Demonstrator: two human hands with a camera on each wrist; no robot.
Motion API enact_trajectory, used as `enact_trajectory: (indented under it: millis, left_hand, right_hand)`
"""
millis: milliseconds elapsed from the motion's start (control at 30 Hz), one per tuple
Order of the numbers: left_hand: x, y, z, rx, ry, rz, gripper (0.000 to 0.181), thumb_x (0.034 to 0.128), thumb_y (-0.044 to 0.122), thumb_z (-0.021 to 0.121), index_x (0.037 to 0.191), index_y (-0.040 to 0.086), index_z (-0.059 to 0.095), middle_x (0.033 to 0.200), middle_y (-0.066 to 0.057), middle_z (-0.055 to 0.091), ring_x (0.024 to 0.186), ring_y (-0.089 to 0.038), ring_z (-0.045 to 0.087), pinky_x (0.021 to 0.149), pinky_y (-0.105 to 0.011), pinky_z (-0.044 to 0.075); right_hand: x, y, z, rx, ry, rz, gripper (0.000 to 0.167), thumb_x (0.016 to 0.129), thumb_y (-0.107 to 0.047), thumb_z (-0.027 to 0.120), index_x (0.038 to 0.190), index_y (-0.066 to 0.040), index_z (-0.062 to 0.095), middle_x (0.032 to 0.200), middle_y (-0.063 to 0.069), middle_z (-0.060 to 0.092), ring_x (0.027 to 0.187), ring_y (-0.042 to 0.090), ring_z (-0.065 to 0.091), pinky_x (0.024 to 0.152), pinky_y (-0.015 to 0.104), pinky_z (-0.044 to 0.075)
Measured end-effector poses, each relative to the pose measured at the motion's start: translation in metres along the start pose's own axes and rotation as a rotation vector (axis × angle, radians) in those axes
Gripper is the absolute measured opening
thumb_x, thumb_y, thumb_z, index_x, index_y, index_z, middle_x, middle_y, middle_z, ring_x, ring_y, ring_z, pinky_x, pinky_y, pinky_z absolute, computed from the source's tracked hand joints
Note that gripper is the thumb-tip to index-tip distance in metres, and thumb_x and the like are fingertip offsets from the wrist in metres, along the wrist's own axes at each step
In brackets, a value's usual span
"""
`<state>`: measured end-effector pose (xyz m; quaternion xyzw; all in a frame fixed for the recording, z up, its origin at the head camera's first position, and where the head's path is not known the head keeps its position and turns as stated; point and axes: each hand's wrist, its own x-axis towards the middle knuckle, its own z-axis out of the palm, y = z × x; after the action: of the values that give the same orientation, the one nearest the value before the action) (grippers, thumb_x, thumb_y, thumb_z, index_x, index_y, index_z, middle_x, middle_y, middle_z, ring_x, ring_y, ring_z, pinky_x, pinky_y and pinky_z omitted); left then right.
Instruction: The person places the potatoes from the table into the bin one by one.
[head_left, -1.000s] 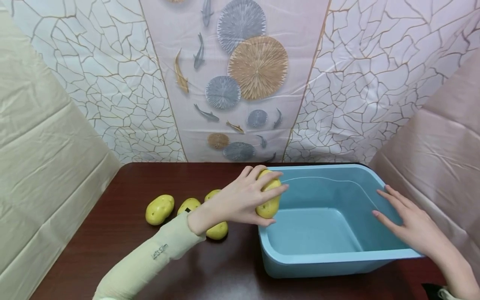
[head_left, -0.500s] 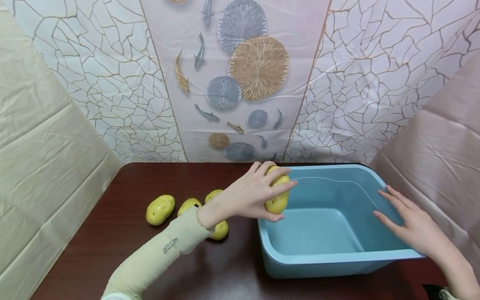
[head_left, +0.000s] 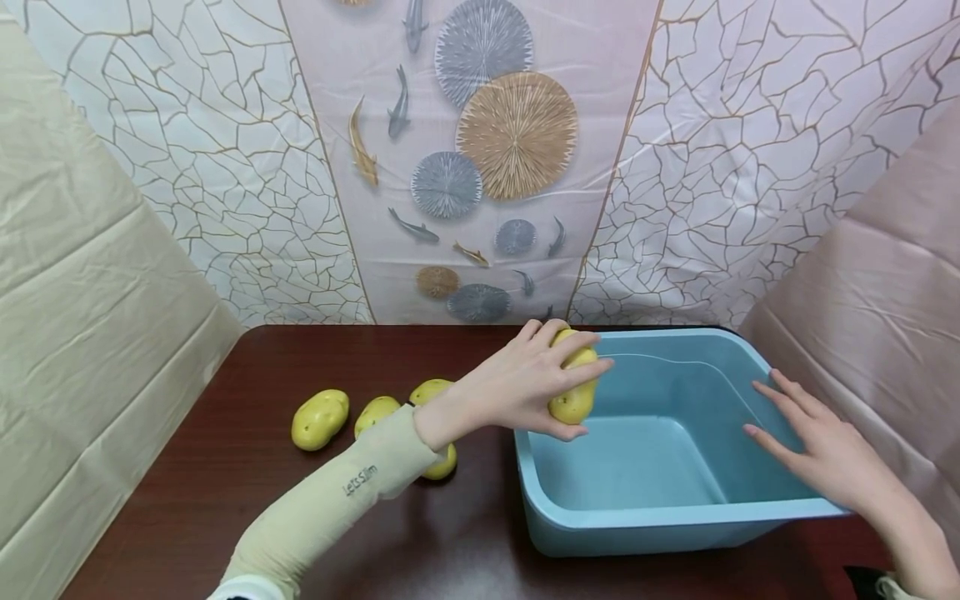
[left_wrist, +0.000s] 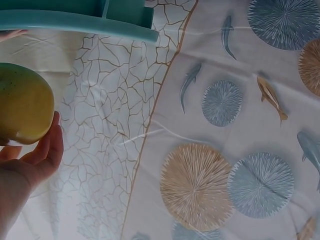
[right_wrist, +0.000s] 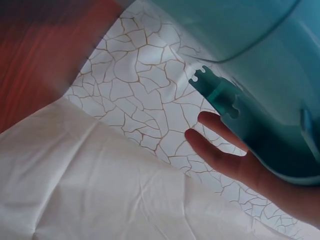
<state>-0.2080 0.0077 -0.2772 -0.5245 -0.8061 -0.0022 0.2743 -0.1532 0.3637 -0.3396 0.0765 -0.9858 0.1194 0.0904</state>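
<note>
My left hand (head_left: 528,383) grips a smooth yellow potato (head_left: 576,400) above the left rim of a blue plastic tub (head_left: 637,518). In the left wrist view the same potato (left_wrist: 25,105) shows at the left edge, with fingers curled under it. At the tub's right side lies my right hand (head_left: 832,454), its fingers spread and fairly straight along the rim. The right wrist view shows fingers (right_wrist: 215,152) beside the tub wall. Several more potatoes (head_left: 321,419) sit on the table left of the tub, some partly hidden by my left forearm.
The dark red-brown table (head_left: 225,517) carries the tub on its right half. A patterned cloth (head_left: 480,208) hangs behind it, and plain cloth walls (head_left: 90,333) stand at both sides. The tub's inside floor (head_left: 630,467) shows bare.
My left hand has moved right and slightly up with the potato, from the tub's left edge to over its left part. The right hand stays almost still.
</note>
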Motion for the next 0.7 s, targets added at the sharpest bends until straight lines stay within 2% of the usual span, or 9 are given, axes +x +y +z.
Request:
enact_trajectory:
  millis: [133, 267, 333, 400, 533, 600, 700]
  left_hand:
    - [0.001, 0.001, 0.000, 0.009, 0.005, 0.005, 0.066, 0.0683, 0.062, 0.055, 0.123, 0.026, 0.051, 0.128, -0.002, 0.045, 0.108, -0.021, 0.043, 0.080, -0.033, 0.037]
    - [0.001, 0.002, 0.002, 0.019, 0.002, 0.007, 0.066, 0.0685, 0.063, 0.054, 0.123, 0.027, 0.051, 0.129, -0.002, 0.045, 0.108, -0.021, 0.043, 0.079, -0.033, 0.037]
    - [0.001, 0.002, 0.003, 0.021, -0.004, 0.004, 0.066, 0.0685, 0.064, 0.054, 0.123, 0.027, 0.051, 0.129, -0.001, 0.044, 0.108, -0.020, 0.043, 0.080, -0.032, 0.037]
    - [0.002, 0.002, 0.003, 0.019, -0.011, 0.006, 0.066, 0.0685, 0.064, 0.054, 0.124, 0.027, 0.051, 0.129, -0.001, 0.044, 0.107, -0.020, 0.043, 0.079, -0.032, 0.037]
    - [0.004, 0.003, 0.004, 0.009, -0.015, 0.019, 0.066, 0.0687, 0.063, 0.055, 0.123, 0.026, 0.052, 0.128, -0.002, 0.045, 0.106, -0.020, 0.043, 0.078, -0.032, 0.037]
    - [0.005, 0.004, 0.004, 0.010, -0.016, 0.027, 0.066, 0.0687, 0.063, 0.055, 0.123, 0.026, 0.052, 0.127, -0.002, 0.045, 0.105, -0.020, 0.043, 0.078, -0.032, 0.037]
    - [0.008, 0.004, 0.004, 0.015, -0.020, 0.034, 0.066, 0.0686, 0.063, 0.055, 0.122, 0.026, 0.052, 0.127, -0.002, 0.046, 0.103, -0.020, 0.044, 0.077, -0.032, 0.037]
  right_hand:
    - [0.001, -0.003, -0.001, -0.040, -0.072, 0.011, 0.071, 0.087, -0.047, 0.047, 0.141, -0.006, 0.024, 0.148, 0.020, -0.003, 0.135, 0.038, -0.010, 0.083, 0.072, 0.016]
    - [0.003, -0.004, -0.005, -0.023, -0.153, 0.026, 0.069, 0.090, -0.047, 0.040, 0.142, -0.007, 0.019, 0.147, 0.022, -0.011, 0.132, 0.039, -0.019, 0.083, 0.073, 0.010]
    - [0.004, -0.006, -0.006, 0.002, -0.167, 0.025, 0.066, 0.092, -0.045, 0.038, 0.142, -0.005, 0.019, 0.145, 0.024, -0.012, 0.131, 0.040, -0.021, 0.085, 0.073, 0.006]
    - [0.003, -0.009, -0.005, 0.018, -0.159, 0.007, 0.065, 0.092, -0.043, 0.038, 0.141, -0.005, 0.021, 0.145, 0.027, -0.009, 0.131, 0.039, -0.022, 0.090, 0.072, -0.002]
    - [0.000, -0.017, -0.002, 0.020, -0.101, -0.043, 0.063, 0.090, -0.042, 0.043, 0.141, -0.009, 0.026, 0.146, 0.027, 0.004, 0.134, 0.029, -0.022, 0.098, 0.060, -0.019]
    - [-0.002, -0.020, 0.000, 0.021, -0.078, -0.064, 0.062, 0.090, -0.041, 0.045, 0.140, -0.010, 0.027, 0.146, 0.027, 0.009, 0.134, 0.025, -0.022, 0.099, 0.055, -0.024]
    - [-0.001, -0.022, 0.000, 0.014, -0.076, -0.068, 0.062, 0.090, -0.042, 0.045, 0.141, -0.012, 0.026, 0.145, 0.027, 0.009, 0.134, 0.028, -0.023, 0.099, 0.053, -0.025]
